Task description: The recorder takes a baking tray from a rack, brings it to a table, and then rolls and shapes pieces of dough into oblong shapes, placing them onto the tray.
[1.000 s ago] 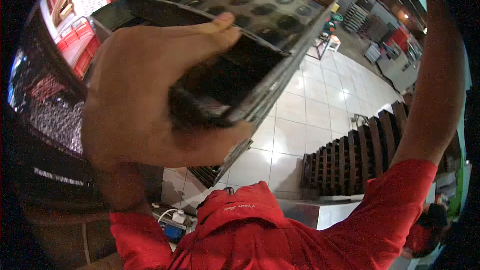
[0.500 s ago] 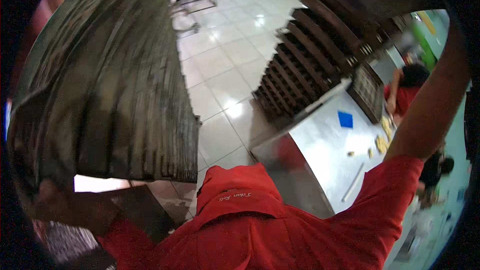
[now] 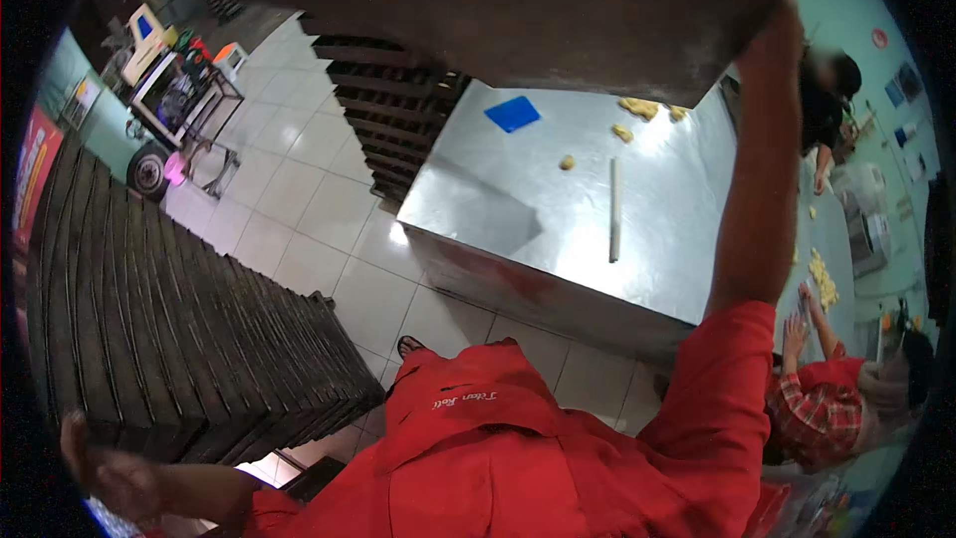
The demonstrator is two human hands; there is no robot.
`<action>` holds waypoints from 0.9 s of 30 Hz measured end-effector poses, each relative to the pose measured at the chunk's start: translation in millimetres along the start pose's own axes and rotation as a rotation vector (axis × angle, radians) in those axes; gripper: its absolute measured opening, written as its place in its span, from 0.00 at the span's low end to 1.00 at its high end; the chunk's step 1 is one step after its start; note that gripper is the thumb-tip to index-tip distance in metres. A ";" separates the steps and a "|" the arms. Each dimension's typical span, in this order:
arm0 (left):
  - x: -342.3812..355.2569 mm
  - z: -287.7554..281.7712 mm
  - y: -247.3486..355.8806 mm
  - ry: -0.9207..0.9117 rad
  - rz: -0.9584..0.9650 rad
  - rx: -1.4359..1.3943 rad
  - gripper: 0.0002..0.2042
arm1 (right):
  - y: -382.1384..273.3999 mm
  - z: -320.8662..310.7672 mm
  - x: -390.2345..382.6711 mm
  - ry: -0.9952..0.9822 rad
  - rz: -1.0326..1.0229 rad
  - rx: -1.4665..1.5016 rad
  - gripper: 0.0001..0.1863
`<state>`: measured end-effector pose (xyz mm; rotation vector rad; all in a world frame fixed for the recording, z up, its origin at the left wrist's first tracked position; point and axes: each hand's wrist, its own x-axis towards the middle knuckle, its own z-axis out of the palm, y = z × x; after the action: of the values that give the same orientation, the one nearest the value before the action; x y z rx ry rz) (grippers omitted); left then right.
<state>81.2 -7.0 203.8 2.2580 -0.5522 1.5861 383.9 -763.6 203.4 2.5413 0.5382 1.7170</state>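
Raised at the upper right, my right hand (image 3: 782, 28) grips the edge of a dark baking tray (image 3: 558, 0). The tray spans the top of the view, above a steel table. Its far side and most of my right fingers are hidden. At the lower left, my left hand (image 3: 124, 478) is beside the near corner of a tall stack of dark trays (image 3: 189, 329). That hand is somewhat blurred, with one finger stretched up apart from the rest and nothing seen in it.
The steel table (image 3: 478, 179) carries a blue scraper (image 3: 513, 114), a pale rod (image 3: 614, 209) and dough pieces (image 3: 637, 108). Behind it stands another dark stack (image 3: 393, 105). Two people (image 3: 822, 394) work on the right. A wheeled machine (image 3: 179, 90) stands far left on the tiled floor.
My view has swung to the right, bringing more of the table into sight. The tray in my right hand now hangs across the top middle. My left hand is lower against the stack.
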 end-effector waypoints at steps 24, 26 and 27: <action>-142.6 464.8 312.0 -1.783 -1.225 -1.674 0.29 | -53.2 -264.8 -397.7 0.368 0.888 0.685 0.20; -137.9 465.6 348.6 -1.698 -1.232 -1.663 0.29 | -79.4 -282.4 -444.1 0.593 1.103 1.269 0.29; -147.7 472.3 355.9 -1.688 -1.234 -1.664 0.29 | -111.4 -279.7 -460.9 0.560 1.021 1.956 0.34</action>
<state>248.3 -522.4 -75.3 1.1684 -0.2875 -1.2452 -52.0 -843.0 -123.3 3.5846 2.0704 3.3939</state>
